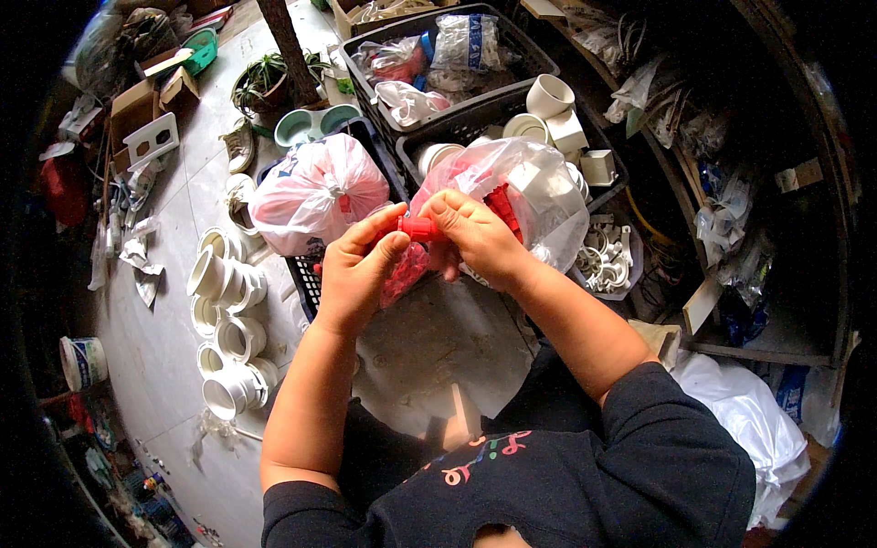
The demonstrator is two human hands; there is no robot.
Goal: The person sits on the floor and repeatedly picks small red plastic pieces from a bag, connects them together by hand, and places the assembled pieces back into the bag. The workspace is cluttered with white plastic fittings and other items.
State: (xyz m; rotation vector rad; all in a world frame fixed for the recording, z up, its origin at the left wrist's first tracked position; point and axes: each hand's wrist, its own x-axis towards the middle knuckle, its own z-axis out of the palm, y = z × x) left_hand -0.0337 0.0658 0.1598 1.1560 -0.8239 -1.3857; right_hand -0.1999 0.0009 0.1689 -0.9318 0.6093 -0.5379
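Both hands meet on a small red cap (418,227): the left hand (358,274) pinches one end, the right hand (473,239) grips the other. Below them hangs a clear bag (512,196) of red pieces; keeping the cap directly above the bag should catch any slip.

The person wears a black top (566,475) with sleeves pushed up to the elbows, leaving both forearms bare. Small coloured marks in pink, green and orange sit on the chest, at the lower middle of the frame. Both hands are bare.
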